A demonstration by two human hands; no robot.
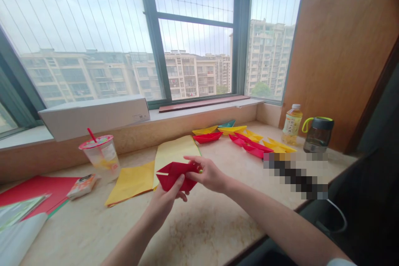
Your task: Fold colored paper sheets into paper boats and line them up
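Note:
Between my two hands is a partly folded piece of red paper [176, 173], held up above the stone counter. My left hand [171, 194] grips it from below, thumb on the near face and fingers behind. My right hand [207, 173] pinches its right end, thumb in front. A narrow slit shows at the paper's left end. Just behind the hands lie a pale yellow sheet [174, 149] and a stack of darker yellow paper [134, 183]. Folded paper boats stand farther back, among them a red boat [207, 137] and a yellow boat [232, 130].
A plastic cup with a straw [101, 156], a tissue pack [82, 186] and red paper [46, 191] are at left. A drink bottle [292, 124] and a dark water bottle [318, 135] stand at right. A white box [96, 117] rests on the sill; a blurred object [296, 174] lies near the right edge.

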